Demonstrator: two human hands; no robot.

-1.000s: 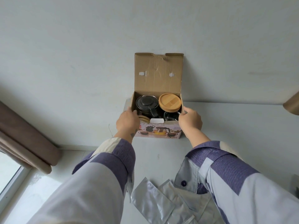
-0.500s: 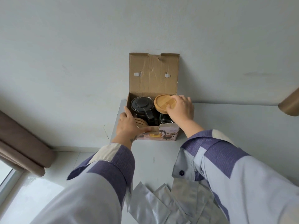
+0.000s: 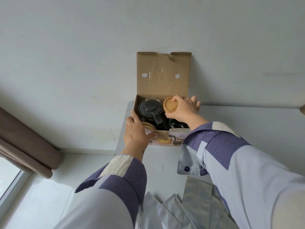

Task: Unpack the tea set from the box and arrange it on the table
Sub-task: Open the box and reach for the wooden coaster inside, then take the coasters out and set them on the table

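An open cardboard box (image 3: pixel 162 80) stands at the far left corner of the white table (image 3: pixel 247 126), its lid leaning on the wall. Inside sit a black teapot (image 3: pixel 150 109) with a handle, a round wooden lid (image 3: pixel 170 105) on a container at the back right, a dark glass piece (image 3: pixel 177 125) in front of it, and another wooden disc (image 3: pixel 148 125) at the front left. My right hand (image 3: pixel 183 109) grips the round wooden lid from above. My left hand (image 3: pixel 137 133) holds the box's front left corner, thumb across the front wall.
Several silver foil pouches (image 3: pixel 196 200) lie on the table near me. The table's left edge drops to a glossy white floor (image 3: pixel 41 187). A brown curtain (image 3: pixel 24 142) and a window stand at the far left. A white wall backs the box.
My right hand left the box's front right corner, reached into the box and closed round the wooden lid. My left hand slid along the front left corner and stays on the box.
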